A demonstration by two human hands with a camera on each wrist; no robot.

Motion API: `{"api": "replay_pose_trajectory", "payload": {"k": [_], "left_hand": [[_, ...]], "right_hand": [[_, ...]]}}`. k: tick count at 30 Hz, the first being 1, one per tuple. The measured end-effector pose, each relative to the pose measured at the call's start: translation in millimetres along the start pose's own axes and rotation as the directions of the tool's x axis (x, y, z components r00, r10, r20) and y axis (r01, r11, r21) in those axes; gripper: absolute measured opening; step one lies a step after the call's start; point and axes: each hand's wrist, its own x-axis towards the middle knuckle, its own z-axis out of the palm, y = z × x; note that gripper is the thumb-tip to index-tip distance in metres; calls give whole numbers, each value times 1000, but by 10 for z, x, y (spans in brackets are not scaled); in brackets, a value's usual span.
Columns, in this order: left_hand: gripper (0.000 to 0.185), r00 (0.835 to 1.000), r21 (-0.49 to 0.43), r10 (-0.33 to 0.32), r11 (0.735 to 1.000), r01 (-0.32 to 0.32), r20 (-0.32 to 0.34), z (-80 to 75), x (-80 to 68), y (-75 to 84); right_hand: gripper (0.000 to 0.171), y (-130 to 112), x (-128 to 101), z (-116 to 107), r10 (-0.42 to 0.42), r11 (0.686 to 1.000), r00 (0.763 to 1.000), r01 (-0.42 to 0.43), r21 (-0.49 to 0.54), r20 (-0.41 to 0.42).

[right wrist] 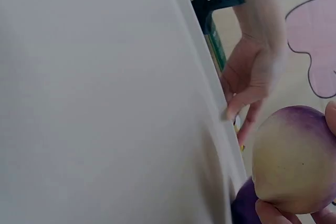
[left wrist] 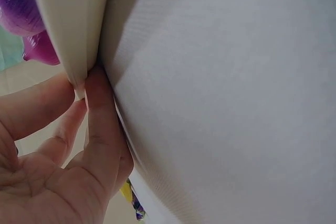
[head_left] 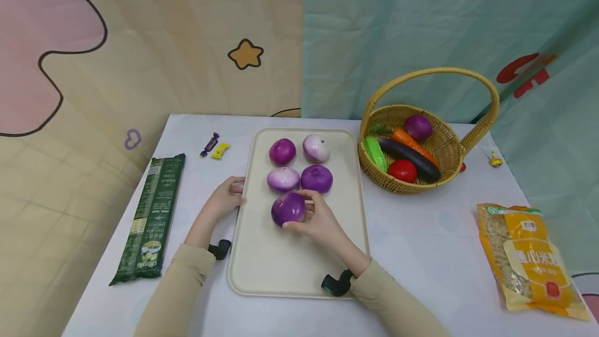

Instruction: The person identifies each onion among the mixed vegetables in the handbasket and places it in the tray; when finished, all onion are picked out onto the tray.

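Five purple onions on the cream tray [head_left: 262, 254]; nearest onion [head_left: 287, 208] wrapped in curled right hand [head_left: 323, 222] fingers, sitting at ten o'clock from that palm, touching the tray's middle. Left hand [head_left: 226, 197] pinching the tray's rim at nine o'clock, farther off. Roundish, no clear long axis.

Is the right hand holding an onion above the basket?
No, the right hand grips a purple onion over the tray, left of the basket.
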Motion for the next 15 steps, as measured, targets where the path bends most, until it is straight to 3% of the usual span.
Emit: {"api": "replay_pose_trajectory", "payload": {"k": [8, 15], "left_hand": [[60, 1000, -20, 25, 999, -25, 0, -3, -18, 3], [60, 1000, -20, 24, 999, -25, -4, 4, -7, 1]], "right_hand": [[79, 134, 128, 241, -18, 996, 996, 25, -81, 87], [79, 127, 157, 237, -10, 999, 996, 14, -46, 89]]}}
